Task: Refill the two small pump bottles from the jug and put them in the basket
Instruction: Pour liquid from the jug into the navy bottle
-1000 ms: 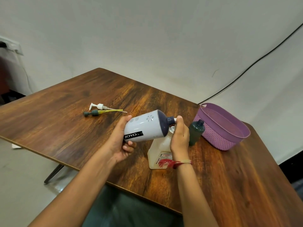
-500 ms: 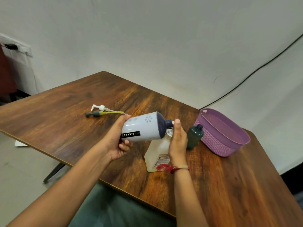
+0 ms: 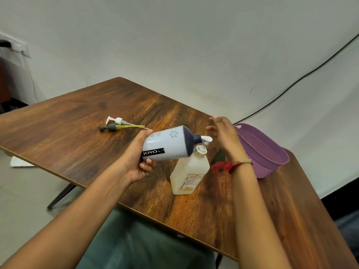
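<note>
My left hand (image 3: 136,162) grips a pale lavender jug (image 3: 167,144) with a dark blue shoulder and a JOYO label. The jug lies tipped on its side, neck to the right. Its neck sits right beside the white pump head of a cream square bottle (image 3: 189,171) standing on the table. My right hand (image 3: 226,136) hovers open just right of that pump head, fingers spread, holding nothing. A dark green bottle (image 3: 219,157) is mostly hidden behind my right wrist. The purple woven basket (image 3: 272,150) stands at the right, with nothing visible inside.
Two loose pump heads lie side by side at the back left of the wooden table (image 3: 77,136): a white one (image 3: 116,120) and a grey one with a yellow tube (image 3: 110,127). A black cable runs down the wall behind the basket.
My right hand has let go of the jug's neck and the cream bottle's top, lifted up and to the right, and opened. The white pump head now shows.
</note>
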